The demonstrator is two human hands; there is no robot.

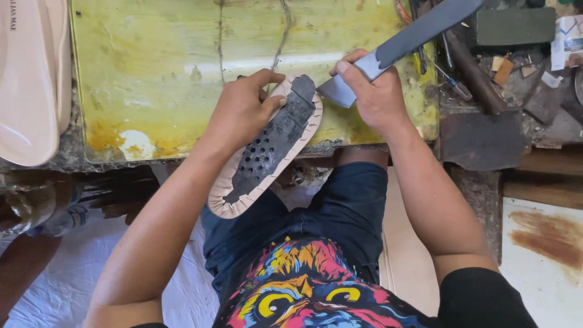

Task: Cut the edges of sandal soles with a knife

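Sole [267, 149] w/ dark perforated insert was gripped by left hand [243, 112]; flat grey blade [404, 42] was clenched in right hand [373, 91], tip just beside sole's upper end.

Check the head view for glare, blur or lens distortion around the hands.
Head view: even daylight, mild sheen on the yellow work board; left hand, shoe sole and right hand sharp; the wide blade slightly soft; edges bow from the wide lens.

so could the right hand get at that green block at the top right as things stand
Probably not straight away. The right hand is gripping the grey blade, so its fingers are taken. The green block lies open among the bench clutter beyond it, with only the blade's long handle angled close by.
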